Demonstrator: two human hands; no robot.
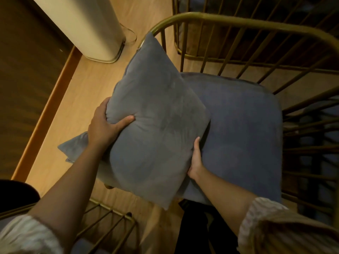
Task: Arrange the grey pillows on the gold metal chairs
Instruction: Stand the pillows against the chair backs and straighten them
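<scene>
A grey square pillow [156,125] is held tilted above the left side of a gold metal chair [238,21]. My left hand [106,125] grips the pillow's left edge, thumb pressed into the top. Gripping the lower right edge from beneath is my right hand [196,162]. The chair has a curved gold rail with thin bars and a blue-grey seat cushion [244,134]. One pillow corner [73,147] sticks out to the left under my left forearm.
A cream cylindrical appliance [88,28] stands on the wooden floor at the upper left. Another gold wire frame [110,220] sits at the bottom, and a further gold chair [183,43] stands behind. A dark wall with an orange skirting [45,114] runs along the left.
</scene>
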